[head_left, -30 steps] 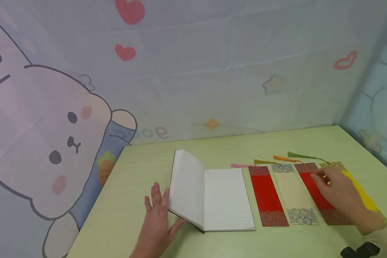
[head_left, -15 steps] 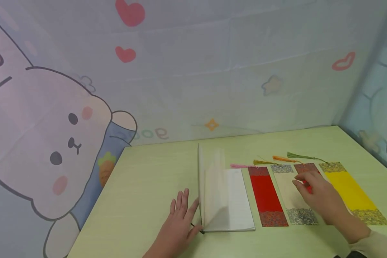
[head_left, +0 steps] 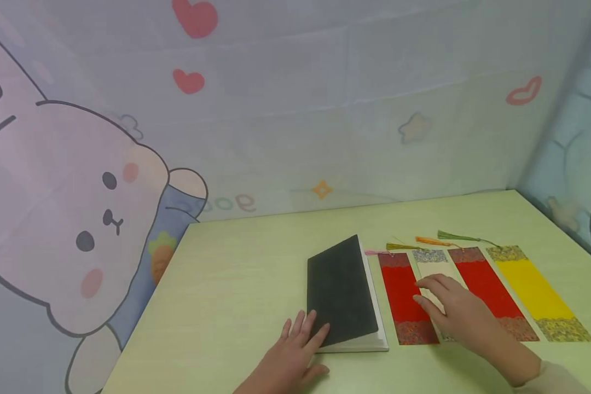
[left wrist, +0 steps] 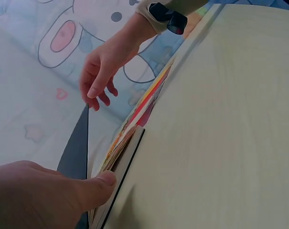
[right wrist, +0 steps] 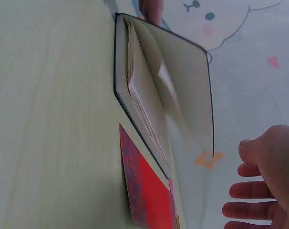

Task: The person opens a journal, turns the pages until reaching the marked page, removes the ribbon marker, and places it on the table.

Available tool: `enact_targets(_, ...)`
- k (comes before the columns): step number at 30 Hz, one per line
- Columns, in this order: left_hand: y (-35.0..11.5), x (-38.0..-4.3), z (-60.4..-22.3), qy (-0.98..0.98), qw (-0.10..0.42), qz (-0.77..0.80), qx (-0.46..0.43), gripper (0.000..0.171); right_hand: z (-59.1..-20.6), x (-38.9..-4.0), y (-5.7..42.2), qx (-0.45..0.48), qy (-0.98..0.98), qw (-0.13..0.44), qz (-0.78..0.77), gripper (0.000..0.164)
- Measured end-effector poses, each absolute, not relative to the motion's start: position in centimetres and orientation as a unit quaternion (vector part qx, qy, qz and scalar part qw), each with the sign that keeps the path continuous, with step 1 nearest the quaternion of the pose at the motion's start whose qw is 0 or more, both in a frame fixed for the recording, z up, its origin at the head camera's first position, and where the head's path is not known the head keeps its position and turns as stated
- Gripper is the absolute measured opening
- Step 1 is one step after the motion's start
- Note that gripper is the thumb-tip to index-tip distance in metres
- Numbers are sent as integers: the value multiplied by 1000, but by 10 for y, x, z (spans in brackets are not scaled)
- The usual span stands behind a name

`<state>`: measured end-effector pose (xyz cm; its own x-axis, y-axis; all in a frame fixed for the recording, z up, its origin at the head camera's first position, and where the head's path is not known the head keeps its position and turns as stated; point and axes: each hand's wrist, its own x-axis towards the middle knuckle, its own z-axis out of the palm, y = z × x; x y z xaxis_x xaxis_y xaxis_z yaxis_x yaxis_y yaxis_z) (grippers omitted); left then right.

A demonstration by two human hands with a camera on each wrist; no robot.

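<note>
A notebook with a black cover (head_left: 342, 290) lies mid-table, the cover slanting above the page block. From the right wrist view, the notebook (right wrist: 182, 67) gapes, with loose pages between cover and block. My left hand (head_left: 288, 353) touches the cover at its near left corner, fingers extended. Right of the notebook, my right hand (head_left: 460, 314) hovers over the bookmarks with loosely bent fingers and nothing in them. Beneath it are a red bookmark (head_left: 399, 284) and a cream bookmark (head_left: 429, 268), the cream one partly hidden.
Farther right lie a second red bookmark (head_left: 487, 284) and a yellow bookmark (head_left: 537, 290). Their tassels, such as the green tassel (head_left: 458, 236), point left at the far ends. A printed cloth backdrop (head_left: 285, 109) rises behind the table (head_left: 226, 273).
The notebook's cover has swung from left to right over the pages, my left hand following it rightward. My right hand has moved left, from the far bookmarks to above the cream one.
</note>
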<state>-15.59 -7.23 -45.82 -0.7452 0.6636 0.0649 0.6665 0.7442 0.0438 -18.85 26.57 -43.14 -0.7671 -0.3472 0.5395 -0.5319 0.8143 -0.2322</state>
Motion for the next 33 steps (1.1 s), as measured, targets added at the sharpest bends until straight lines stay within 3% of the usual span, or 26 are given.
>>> enact_targets(10,-66,-155,-456,-934,-29,-30,-356,65,-449,-183,227,351,-898,226,141,42)
enact_targets(20,-61,-155,-460,-931,-35,-16,-363,63,-457,-178,220,361,-926,74,86,43)
enact_targets(29,-63,-157,-461,-932,-49,-37,-357,66,-455,-179,223,361,-927,28,97,45)
enact_targets(33,-67,-158,-461,-939,-28,-42,-340,71,-453,-180,226,343,-930,26,126,48)
